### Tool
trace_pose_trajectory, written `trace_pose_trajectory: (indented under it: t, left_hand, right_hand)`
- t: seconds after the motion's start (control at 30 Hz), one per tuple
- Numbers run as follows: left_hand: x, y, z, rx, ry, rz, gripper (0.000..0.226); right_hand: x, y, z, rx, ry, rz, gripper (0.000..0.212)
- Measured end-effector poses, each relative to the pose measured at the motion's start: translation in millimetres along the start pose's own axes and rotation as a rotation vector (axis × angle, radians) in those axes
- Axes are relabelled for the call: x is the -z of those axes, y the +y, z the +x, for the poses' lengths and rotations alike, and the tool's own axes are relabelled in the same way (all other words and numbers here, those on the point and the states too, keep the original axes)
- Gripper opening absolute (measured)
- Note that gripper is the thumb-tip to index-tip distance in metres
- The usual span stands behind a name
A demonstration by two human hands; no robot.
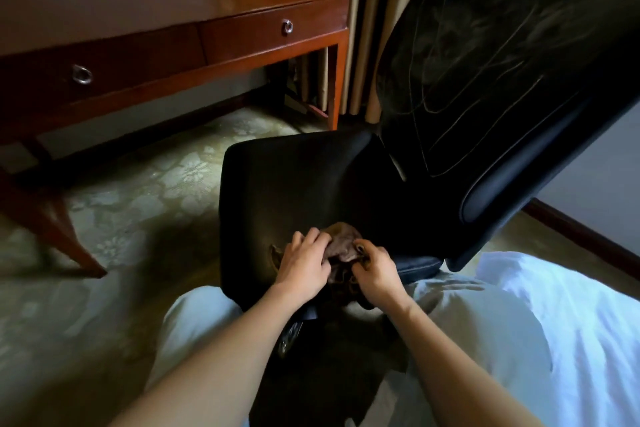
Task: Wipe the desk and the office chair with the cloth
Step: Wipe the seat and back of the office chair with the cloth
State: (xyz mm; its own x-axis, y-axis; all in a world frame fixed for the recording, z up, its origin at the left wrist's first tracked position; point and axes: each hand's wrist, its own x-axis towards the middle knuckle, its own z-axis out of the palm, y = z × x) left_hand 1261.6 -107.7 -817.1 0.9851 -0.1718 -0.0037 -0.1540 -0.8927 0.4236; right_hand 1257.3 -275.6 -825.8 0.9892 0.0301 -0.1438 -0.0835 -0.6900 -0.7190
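The brown cloth (341, 246) is bunched up at the near edge of the office chair (294, 184) seat, close to the edge by my knees. My left hand (303, 262) lies over its left side with the fingers curled into the folds, and my right hand (375, 270) pinches its right side between thumb and fingertips. The rest of the black seat stretches bare beyond the cloth to its far rim. The backrest (502, 62) rises to the right of the seat, tilted away, its dark surface streaked with pale smears. Left of the seat is open floral carpet (156, 184). Beyond that stands the reddish wooden desk (173, 10), well apart from the chair, with two ring-pull drawers. Beige curtains (363, 10) hang behind the backrest. The cloth looks crumpled and soft; I cannot tell whether it is damp.
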Motion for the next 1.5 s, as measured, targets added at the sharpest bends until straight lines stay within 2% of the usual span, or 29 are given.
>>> trace_pose_trajectory:
  t: [0.23,0.5,0.83,0.97,1.03,1.1,1.17,1.2,1.27,1.33,1.4,1.5]
  left_hand:
    - [9.2,-6.7,-30.3,-0.011,0.017,0.008,0.045]
    - [22.8,-12.9,-50.3,0.000,-0.049,-0.016,0.044]
    - [56.4,-54.2,-29.5,-0.057,0.249,-0.056,0.028]
    - [67.0,-67.6,-4.1,-0.077,0.347,-0.055,0.032]
    - [67.9,-73.3,7.9,-0.080,0.344,-0.058,0.034]
    - [62.1,-82.8,21.9,-0.041,0.242,-0.091,0.035]
    - [57.0,-90.1,25.8,0.008,0.083,-0.081,0.038]
    - [53.7,-93.2,26.7,0.021,0.026,-0.048,0.041]
    - [52.5,-95.5,29.7,0.031,-0.004,0.014,0.049]
    - [59.1,-95.4,41.1,0.035,0.079,0.054,0.052]
    - [65.5,-97.2,59.4,0.042,0.180,0.074,0.042]
    - [66.8,-102.8,93.9,0.120,0.291,0.036,0.041]
  right_hand:
    - [-13.2,-9.4,-26.0,0.011,-0.009,0.024,0.047]
    - [-21.1,-22.5,-40.6,0.060,0.043,0.027,0.037]
    - [-37.0,-71.4,-10.2,0.234,0.206,0.174,0.034]
    - [-40.0,-89.6,18.9,0.303,0.286,0.231,0.032]
    - [-41.2,-95.1,31.2,0.293,0.268,0.236,0.034]
    - [-47.0,-93.2,48.8,0.211,0.121,0.095,0.037]
    - [-50.9,-87.1,56.5,0.102,-0.054,-0.169,0.045]
    - [-54.4,-83.3,59.1,0.093,-0.083,-0.257,0.047]
    - [-58.1,-81.9,62.1,0.138,0.001,-0.310,0.044]
    - [-59.1,-87.6,69.9,0.175,0.140,-0.324,0.036]
    - [-61.9,-94.4,83.8,0.213,0.229,-0.318,0.031]
    - [-69.2,-105.6,111.0,0.206,0.221,-0.258,0.040]
